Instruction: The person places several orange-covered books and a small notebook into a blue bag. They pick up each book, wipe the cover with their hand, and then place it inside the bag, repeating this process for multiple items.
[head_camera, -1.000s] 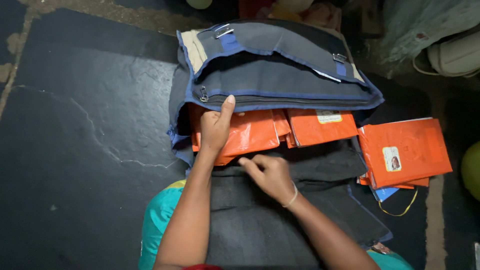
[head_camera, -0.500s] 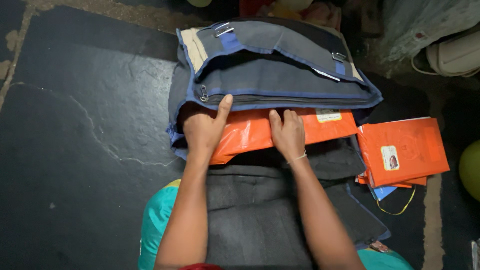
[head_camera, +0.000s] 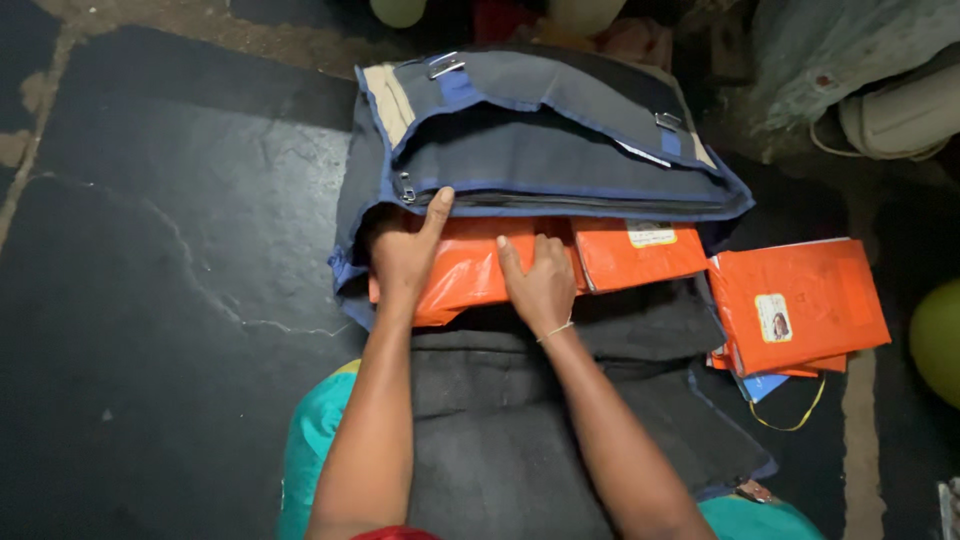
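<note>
The grey flap (head_camera: 520, 420) of the bag lies folded toward the person, at 6 o'clock, covering the lap and exposing the bag mouth. Both hands rest on orange-covered books (head_camera: 470, 270) standing in that mouth. The right hand (head_camera: 540, 285) lies flat on the covers, grip wide and closed on nothing, pressing the stack down. The left hand (head_camera: 405, 250), at 9 o'clock of the right, has its grip wrapped over the stack's left end, thumb raised against the blue-edged rim; this steadies the books. A second orange book (head_camera: 635, 255) sits at 3 o'clock inside the mouth. More orange books (head_camera: 800, 300) lie outside on the dark floor (head_camera: 150, 300). The grey bag (head_camera: 550, 130) extends toward 12 o'clock.
</note>
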